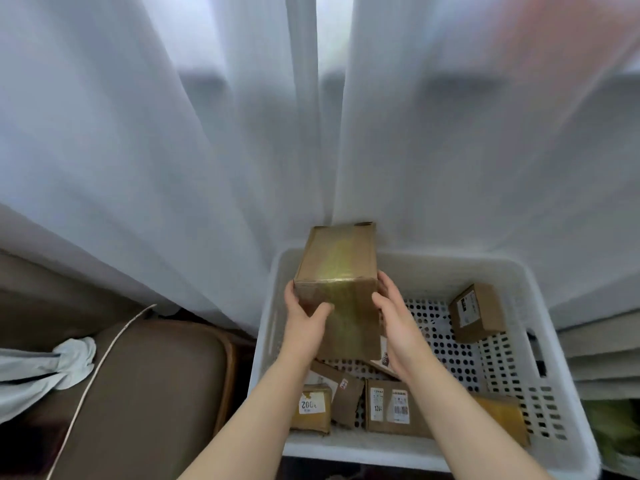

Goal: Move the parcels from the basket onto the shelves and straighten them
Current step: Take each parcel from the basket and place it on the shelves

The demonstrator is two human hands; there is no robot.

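A tall brown cardboard parcel (337,268) is held above the white perforated basket (519,379). My left hand (304,318) grips its left side with the thumb on the near face. My right hand (394,318) clasps its right side. Inside the basket lie several smaller parcels: one labelled box (476,311) at the right wall, a box with white labels (393,407) at the front, a small yellowish box (311,408) at the front left, and a yellow-taped parcel (502,417) at the front right. No shelves are in view.
White sheer curtains (207,133) hang right behind the basket. A brown cushioned seat (145,382) with a white cord (100,372) stands to the left, with a pale cloth (45,368) on it. Stacked flat items (602,362) sit at the right edge.
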